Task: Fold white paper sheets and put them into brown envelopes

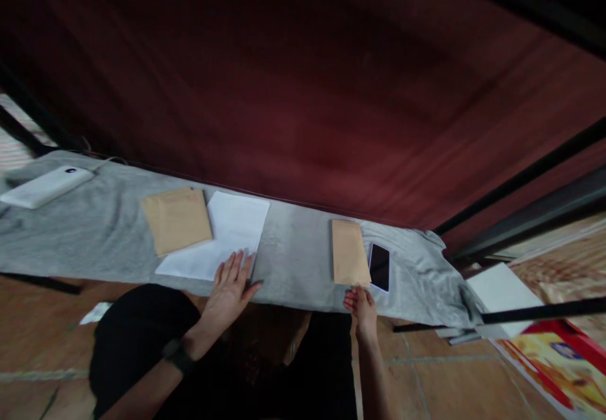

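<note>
My left hand lies flat with its fingers stretched out over the near right corner of some white paper. A squarish stack of brown paper overlaps the left part of that white paper. Farther right, my right hand has its fingers curled and its thumb at the near edge of a narrow brown paper stack, pinching it there. Whether this stack is envelopes or folded sheets I cannot tell. A dark-screened phone rests just right of it, apart from the hand.
A grey cloth covers the narrow bench, backed by a dark red panel. At the far left lies a white device with a cable. Black metal bars, a white box and a red-yellow carton stand at the right.
</note>
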`<state>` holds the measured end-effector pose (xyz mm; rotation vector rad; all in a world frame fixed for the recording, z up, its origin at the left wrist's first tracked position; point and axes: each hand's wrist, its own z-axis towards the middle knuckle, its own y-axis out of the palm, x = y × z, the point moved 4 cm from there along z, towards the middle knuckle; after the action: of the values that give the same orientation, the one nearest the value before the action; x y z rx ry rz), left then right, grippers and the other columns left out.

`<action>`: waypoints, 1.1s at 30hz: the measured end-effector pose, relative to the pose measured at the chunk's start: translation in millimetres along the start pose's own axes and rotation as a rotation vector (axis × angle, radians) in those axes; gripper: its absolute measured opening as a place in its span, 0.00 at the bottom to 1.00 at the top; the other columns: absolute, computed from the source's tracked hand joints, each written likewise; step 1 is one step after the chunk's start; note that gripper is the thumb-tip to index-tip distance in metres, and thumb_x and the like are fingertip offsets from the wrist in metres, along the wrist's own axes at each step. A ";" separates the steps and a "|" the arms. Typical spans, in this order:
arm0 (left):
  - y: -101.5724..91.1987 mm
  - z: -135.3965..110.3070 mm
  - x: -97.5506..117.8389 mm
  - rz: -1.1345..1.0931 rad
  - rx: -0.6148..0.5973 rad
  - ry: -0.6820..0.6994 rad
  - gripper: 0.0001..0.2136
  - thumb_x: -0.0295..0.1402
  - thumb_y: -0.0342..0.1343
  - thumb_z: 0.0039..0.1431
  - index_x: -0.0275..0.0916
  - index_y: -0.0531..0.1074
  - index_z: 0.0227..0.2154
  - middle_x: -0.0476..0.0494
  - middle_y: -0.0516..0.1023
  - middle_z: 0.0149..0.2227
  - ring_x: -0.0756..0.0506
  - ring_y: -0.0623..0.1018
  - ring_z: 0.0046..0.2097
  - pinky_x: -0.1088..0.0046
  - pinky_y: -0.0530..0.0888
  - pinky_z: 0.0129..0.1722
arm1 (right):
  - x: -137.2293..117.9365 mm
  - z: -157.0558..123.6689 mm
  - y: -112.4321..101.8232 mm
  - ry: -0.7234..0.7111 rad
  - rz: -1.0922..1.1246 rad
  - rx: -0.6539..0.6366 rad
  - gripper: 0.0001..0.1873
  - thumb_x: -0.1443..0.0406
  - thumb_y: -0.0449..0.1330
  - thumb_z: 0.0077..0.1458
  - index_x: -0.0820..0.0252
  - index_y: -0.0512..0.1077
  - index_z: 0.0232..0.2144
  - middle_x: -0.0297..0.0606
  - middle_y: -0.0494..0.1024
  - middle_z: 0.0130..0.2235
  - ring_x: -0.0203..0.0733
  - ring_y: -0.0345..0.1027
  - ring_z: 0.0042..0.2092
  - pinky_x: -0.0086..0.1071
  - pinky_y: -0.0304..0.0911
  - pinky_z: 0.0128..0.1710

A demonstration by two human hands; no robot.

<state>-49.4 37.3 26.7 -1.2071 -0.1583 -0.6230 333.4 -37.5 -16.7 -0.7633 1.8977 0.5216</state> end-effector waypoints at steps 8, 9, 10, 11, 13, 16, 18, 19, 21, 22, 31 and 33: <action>-15.2 -22.2 -67.0 0.149 -0.094 0.057 0.32 0.56 0.43 0.65 0.36 0.69 0.60 0.29 0.65 0.65 0.32 0.67 0.66 0.50 0.64 0.64 | -3.7 -32.7 36.5 -0.377 -0.323 -0.194 0.22 0.47 0.57 0.55 0.58 0.75 0.36 0.36 0.78 0.28 0.40 0.70 0.26 0.32 0.68 0.26; -17.2 -20.9 -69.5 0.153 -0.102 0.056 0.30 0.54 0.43 0.66 0.38 0.70 0.59 0.31 0.67 0.65 0.33 0.68 0.65 0.51 0.65 0.63 | -5.1 -35.7 41.0 -0.421 -0.385 -0.205 0.21 0.48 0.56 0.57 0.58 0.75 0.38 0.38 0.79 0.30 0.41 0.71 0.27 0.32 0.67 0.28; -18.9 -19.0 -70.9 0.158 -0.111 0.051 0.27 0.52 0.44 0.66 0.40 0.72 0.58 0.33 0.69 0.64 0.34 0.69 0.64 0.52 0.66 0.62 | -6.7 -38.4 45.3 -0.469 -0.449 -0.214 0.20 0.50 0.56 0.58 0.58 0.76 0.39 0.39 0.80 0.31 0.43 0.73 0.29 0.33 0.68 0.29; -19.8 -16.5 -71.5 0.162 -0.124 0.046 0.25 0.49 0.44 0.67 0.41 0.73 0.57 0.34 0.70 0.63 0.34 0.71 0.63 0.53 0.67 0.62 | -8.2 -41.0 49.3 -0.517 -0.513 -0.218 0.19 0.51 0.55 0.58 0.58 0.76 0.40 0.40 0.81 0.33 0.44 0.74 0.31 0.34 0.68 0.32; -20.2 -10.5 -71.1 0.170 -0.167 0.036 0.23 0.46 0.45 0.66 0.41 0.74 0.55 0.35 0.72 0.61 0.34 0.72 0.62 0.52 0.68 0.60 | -10.7 -45.8 56.1 -0.607 -0.627 -0.212 0.18 0.54 0.53 0.60 0.58 0.77 0.41 0.42 0.82 0.37 0.47 0.76 0.36 0.36 0.69 0.37; -21.4 -1.8 -69.6 0.158 -0.240 0.028 0.21 0.42 0.44 0.66 0.39 0.76 0.52 0.34 0.76 0.58 0.34 0.74 0.60 0.52 0.70 0.58 | -12.1 -51.7 62.8 -0.703 -0.742 -0.213 0.18 0.56 0.51 0.62 0.57 0.78 0.41 0.44 0.82 0.40 0.50 0.77 0.41 0.39 0.69 0.44; -24.8 2.4 -68.4 0.117 -0.273 0.031 0.21 0.41 0.42 0.67 0.39 0.77 0.51 0.35 0.78 0.56 0.35 0.76 0.58 0.54 0.70 0.58 | -12.1 -53.8 64.6 -0.741 -0.772 -0.228 0.18 0.57 0.50 0.63 0.57 0.78 0.42 0.44 0.82 0.41 0.49 0.77 0.44 0.39 0.69 0.46; -27.3 4.0 -67.7 0.091 -0.277 0.030 0.21 0.41 0.42 0.67 0.39 0.77 0.50 0.35 0.79 0.55 0.36 0.77 0.57 0.56 0.71 0.58 | -12.0 -54.2 64.9 -0.753 -0.779 -0.237 0.18 0.58 0.50 0.63 0.57 0.78 0.42 0.44 0.82 0.42 0.49 0.77 0.44 0.40 0.69 0.47; -33.2 6.3 -66.8 0.049 -0.259 0.008 0.21 0.42 0.41 0.67 0.40 0.78 0.47 0.36 0.81 0.51 0.37 0.79 0.53 0.57 0.72 0.56 | -11.7 -54.0 64.5 -0.769 -0.785 -0.250 0.18 0.59 0.50 0.64 0.58 0.77 0.43 0.44 0.82 0.42 0.49 0.77 0.44 0.40 0.69 0.47; -36.1 7.2 -66.4 0.038 -0.237 -0.016 0.20 0.42 0.42 0.67 0.41 0.78 0.45 0.36 0.82 0.48 0.36 0.80 0.50 0.58 0.73 0.54 | -11.5 -53.5 64.3 -0.775 -0.788 -0.255 0.18 0.59 0.50 0.64 0.58 0.77 0.43 0.44 0.82 0.42 0.49 0.77 0.44 0.40 0.69 0.47; -45.4 23.6 -65.9 -0.250 -0.129 -0.247 0.11 0.44 0.57 0.55 0.44 0.75 0.26 0.46 0.79 0.29 0.43 0.77 0.32 0.70 0.71 0.35 | -9.3 -50.2 65.1 -0.819 -0.821 -0.270 0.17 0.62 0.49 0.64 0.59 0.77 0.43 0.44 0.82 0.41 0.48 0.76 0.44 0.39 0.69 0.48; -47.1 27.5 -74.0 -0.406 -0.164 -0.306 0.11 0.45 0.62 0.49 0.44 0.73 0.21 0.50 0.74 0.22 0.46 0.72 0.27 0.73 0.67 0.29 | -8.4 -48.7 64.4 -0.817 -0.808 -0.273 0.17 0.62 0.49 0.64 0.58 0.77 0.42 0.44 0.82 0.41 0.47 0.76 0.44 0.39 0.69 0.48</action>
<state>-129.5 79.3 43.5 -1.4393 -0.6315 -0.8117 259.7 -20.9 13.2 -1.1795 0.6823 0.4640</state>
